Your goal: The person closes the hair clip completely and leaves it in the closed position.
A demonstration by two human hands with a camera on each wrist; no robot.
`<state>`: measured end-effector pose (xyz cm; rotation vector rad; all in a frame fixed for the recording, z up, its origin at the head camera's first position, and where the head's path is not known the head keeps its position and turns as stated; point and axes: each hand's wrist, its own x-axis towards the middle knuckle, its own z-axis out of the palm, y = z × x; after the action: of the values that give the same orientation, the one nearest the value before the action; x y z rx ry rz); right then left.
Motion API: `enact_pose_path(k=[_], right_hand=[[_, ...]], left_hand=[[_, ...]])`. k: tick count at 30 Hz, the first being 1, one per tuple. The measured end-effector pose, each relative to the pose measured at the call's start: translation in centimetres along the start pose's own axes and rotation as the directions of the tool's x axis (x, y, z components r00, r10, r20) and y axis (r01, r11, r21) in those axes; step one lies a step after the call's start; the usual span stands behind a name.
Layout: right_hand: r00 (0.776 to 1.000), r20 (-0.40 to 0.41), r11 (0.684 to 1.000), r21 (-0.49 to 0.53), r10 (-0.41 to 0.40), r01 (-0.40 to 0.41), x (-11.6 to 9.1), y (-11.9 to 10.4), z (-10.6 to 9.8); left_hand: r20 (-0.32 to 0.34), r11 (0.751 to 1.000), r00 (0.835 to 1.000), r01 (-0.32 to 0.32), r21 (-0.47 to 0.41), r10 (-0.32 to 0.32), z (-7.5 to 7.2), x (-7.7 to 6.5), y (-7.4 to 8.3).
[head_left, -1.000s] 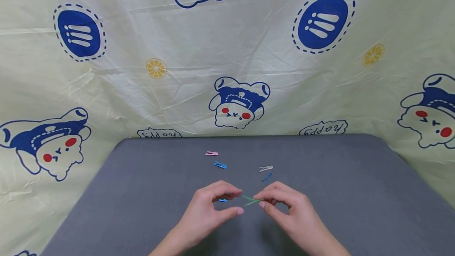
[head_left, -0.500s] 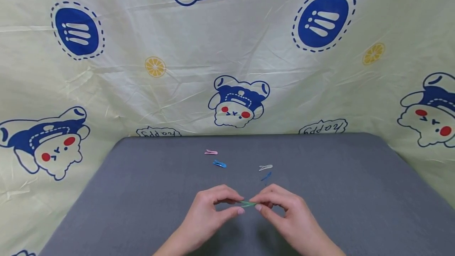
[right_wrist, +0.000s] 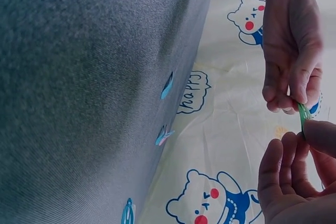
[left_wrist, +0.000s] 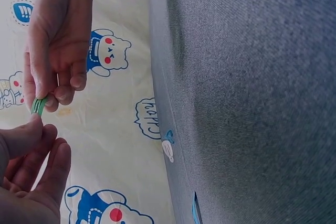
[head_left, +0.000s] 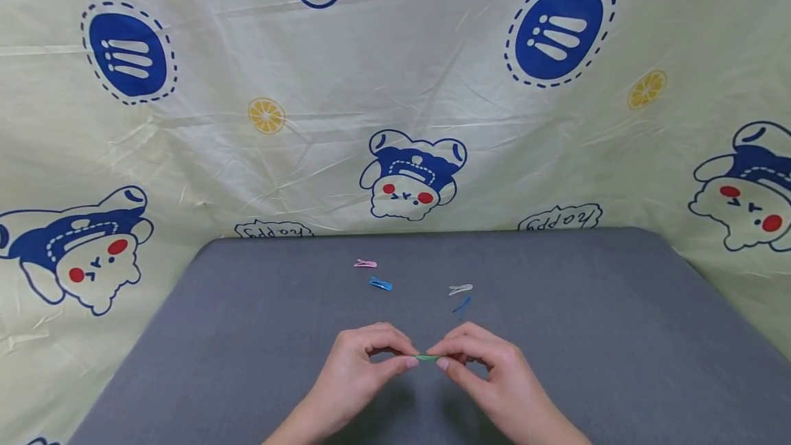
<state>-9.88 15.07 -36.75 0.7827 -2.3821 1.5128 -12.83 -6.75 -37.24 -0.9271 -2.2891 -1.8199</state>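
- Left hand (head_left: pixel 355 371) and right hand (head_left: pixel 511 378) pinch opposite ends of the green snap hair clip (head_left: pixel 426 358), above the worktop (head_left: pixel 185 356).
- Likely light, springy and somewhat slick; best held by its ends, leaving the middle free.

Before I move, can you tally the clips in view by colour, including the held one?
Blue clips: 3 (one shows only from the wrist)
Pink clip: 1
White clip: 1
Green clip: 1 (held)
Total: 6
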Motion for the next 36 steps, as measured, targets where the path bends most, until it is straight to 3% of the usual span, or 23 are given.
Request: enact_pose_path(k=[9,15,25,36], right_hand=[[0.998,-0.037,0.995,0.093,0.045,-0.041,-0.1,0.3,0.5],[0.993,-0.103,0.995,0.081,0.064,-0.056,-0.3,0.6,1.1],[0.990,-0.144,0.997,0.080,0.009,0.003,-0.6,0.7,1.6],[0.964,-0.197,0.979,0.136,0.176,-0.151,-0.7,0.4,2.1]], left_hand=[[0.015,0.996,0.998,-0.060,0.064,0.059,-0.2,0.0,0.0],[-0.006,0.987,0.996,-0.085,0.135,0.086,0.1,-0.3,0.3],[-0.048,0.978,0.994,-0.083,0.189,0.094,0.5,-0.4,0.5],[-0.095,0.986,0.994,-0.046,0.159,0.062,1.0,-0.5,0.6]])
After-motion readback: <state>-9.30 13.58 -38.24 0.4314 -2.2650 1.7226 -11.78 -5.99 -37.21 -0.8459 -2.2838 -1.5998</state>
